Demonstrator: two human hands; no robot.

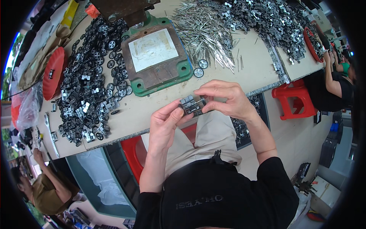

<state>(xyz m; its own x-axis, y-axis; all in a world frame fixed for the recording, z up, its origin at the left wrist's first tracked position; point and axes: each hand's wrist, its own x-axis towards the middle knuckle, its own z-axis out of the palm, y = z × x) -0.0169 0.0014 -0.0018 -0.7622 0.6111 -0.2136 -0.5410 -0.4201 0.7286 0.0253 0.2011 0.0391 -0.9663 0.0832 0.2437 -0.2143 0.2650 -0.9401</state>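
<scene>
- In the head view, a small, block-shaped black-and-silver part (188, 104) is held above the near edge of the pale tabletop (133, 114), before the person's lap.
- The left hand (166, 120) pinches its left end between thumb and fingers; the right hand (225, 98) closes thumb and fingers around its right end. The hands are apart, joined only by the part.
- Just beyond stands a green-and-brown metal press base (143, 91) topped by a whitish square plate (153, 49); its dark upper body (122, 8) overhangs the far end and hides some of it.
- The base sits between a heap of black wheels with silver hubs and small blocks (82, 86) on the left and a pile of thin silver metal rods (207, 32) on the right.
- Two loose spoked wheels (198, 72) lie right beside the base's near right corner.
- Left of the heap rests a red scalloped plastic tray (53, 74).
- Far right, a red plastic stool (292, 100) stands near a co-worker (335, 86).
</scene>
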